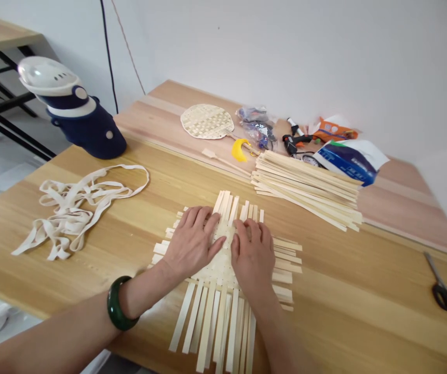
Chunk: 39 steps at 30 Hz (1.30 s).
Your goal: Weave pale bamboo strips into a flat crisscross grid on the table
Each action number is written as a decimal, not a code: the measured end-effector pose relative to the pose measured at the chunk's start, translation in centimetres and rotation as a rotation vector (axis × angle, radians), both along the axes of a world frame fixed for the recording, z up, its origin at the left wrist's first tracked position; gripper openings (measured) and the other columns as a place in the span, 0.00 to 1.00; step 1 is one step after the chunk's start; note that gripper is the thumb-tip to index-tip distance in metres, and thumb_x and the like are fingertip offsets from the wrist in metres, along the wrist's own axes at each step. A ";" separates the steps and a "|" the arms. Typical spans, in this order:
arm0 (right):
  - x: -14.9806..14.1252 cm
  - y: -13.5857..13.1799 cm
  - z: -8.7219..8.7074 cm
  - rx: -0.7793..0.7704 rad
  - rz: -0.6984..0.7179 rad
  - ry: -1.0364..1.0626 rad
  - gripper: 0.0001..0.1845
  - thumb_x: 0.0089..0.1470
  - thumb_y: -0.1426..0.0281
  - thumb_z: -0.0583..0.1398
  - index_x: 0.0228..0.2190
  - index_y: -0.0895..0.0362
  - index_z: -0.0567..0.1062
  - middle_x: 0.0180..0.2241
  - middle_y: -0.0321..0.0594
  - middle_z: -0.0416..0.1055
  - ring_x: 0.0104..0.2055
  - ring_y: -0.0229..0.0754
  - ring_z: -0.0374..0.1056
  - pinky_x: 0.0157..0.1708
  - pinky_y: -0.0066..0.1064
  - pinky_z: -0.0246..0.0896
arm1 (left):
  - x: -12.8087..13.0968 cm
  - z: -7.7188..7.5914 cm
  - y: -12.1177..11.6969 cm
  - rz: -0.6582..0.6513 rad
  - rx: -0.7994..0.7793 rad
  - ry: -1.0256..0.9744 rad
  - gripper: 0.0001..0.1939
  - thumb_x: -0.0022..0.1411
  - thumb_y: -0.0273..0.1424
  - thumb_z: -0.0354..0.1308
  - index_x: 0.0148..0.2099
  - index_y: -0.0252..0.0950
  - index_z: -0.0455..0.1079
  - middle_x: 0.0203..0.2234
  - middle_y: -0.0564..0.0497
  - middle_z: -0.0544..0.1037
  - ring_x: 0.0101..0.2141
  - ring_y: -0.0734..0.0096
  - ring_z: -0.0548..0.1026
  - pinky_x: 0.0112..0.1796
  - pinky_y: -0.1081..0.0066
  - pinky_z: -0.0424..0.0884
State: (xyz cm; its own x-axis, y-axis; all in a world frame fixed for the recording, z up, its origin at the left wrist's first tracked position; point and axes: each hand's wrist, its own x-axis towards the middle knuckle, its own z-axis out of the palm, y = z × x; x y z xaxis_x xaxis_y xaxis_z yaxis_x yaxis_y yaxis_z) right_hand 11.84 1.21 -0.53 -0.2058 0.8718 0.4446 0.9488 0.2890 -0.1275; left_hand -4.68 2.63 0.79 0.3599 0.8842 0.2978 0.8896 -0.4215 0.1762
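Ten fingers (203, 221) lie flat and open, clamped on nothing, pressing the woven mat (219, 267) onto the bench (343, 311), likely to hold its loose strips (207, 322) square; a spare bundle (305, 189) sits within reach.

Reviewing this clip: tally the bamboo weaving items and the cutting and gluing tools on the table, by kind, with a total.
Woven bamboo pieces: 2 (woven bamboo mat, round woven fan)
Stacks of loose bamboo strips: 1
Scissors: 1
Hot glue guns: 1
Total: 5
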 end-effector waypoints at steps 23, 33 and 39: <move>-0.4 0.1 0.3 -0.062 -0.025 -0.006 0.15 0.60 0.74 0.55 0.48 0.58 0.73 0.47 0.47 0.69 0.51 0.56 0.58 0.50 0.50 0.61 | 1.1 0.6 1.0 0.034 -0.070 0.011 0.18 0.66 0.42 0.51 0.46 0.33 0.68 0.42 0.39 0.71 0.43 0.50 0.66 0.45 0.51 0.68; -0.6 -0.1 0.2 -0.067 -0.028 0.073 0.15 0.61 0.74 0.53 0.48 0.58 0.73 0.47 0.50 0.69 0.52 0.54 0.59 0.51 0.50 0.60 | 0.6 0.2 0.8 0.027 -0.013 -0.177 0.18 0.66 0.36 0.52 0.54 0.33 0.63 0.49 0.39 0.70 0.53 0.50 0.64 0.57 0.48 0.61; -0.3 -0.1 0.3 -0.072 -0.012 0.114 0.14 0.61 0.74 0.53 0.46 0.59 0.73 0.45 0.49 0.69 0.50 0.52 0.59 0.51 0.47 0.61 | -0.3 0.0 1.0 0.094 -0.094 -0.424 0.10 0.69 0.27 0.47 0.48 0.35 0.67 0.42 0.45 0.74 0.46 0.60 0.69 0.50 0.58 0.68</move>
State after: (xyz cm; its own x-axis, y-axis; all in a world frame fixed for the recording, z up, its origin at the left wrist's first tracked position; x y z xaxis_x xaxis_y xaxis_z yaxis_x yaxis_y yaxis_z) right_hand 11.53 1.06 -0.19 -0.1466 0.9042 0.4011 0.9304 0.2638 -0.2547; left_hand -5.02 3.62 0.83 0.1397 0.9375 0.3188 0.7641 -0.3069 0.5675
